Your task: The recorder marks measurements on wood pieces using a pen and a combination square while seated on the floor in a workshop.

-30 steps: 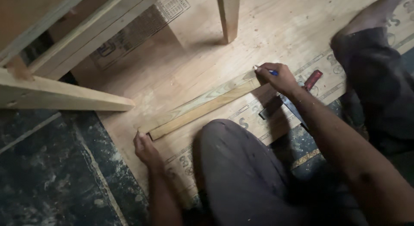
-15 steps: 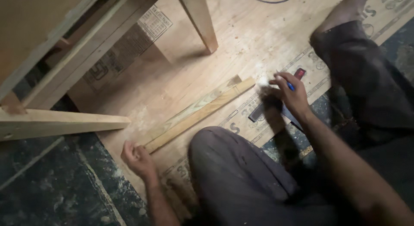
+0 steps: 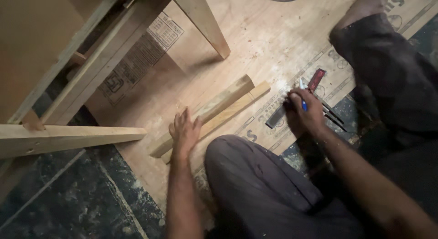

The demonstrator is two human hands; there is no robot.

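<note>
Plywood sheet (image 3: 255,33) (wood strips (image 3: 214,112) atop)

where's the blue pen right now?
Head view, right of centre: the blue pen is held in the right hand, just right of the two wooden strips and beside the red-handled tool on the plywood sheet.

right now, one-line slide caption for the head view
Seated on plywood, left hand flat on two wood strips; right hand holds a blue pen.
</note>
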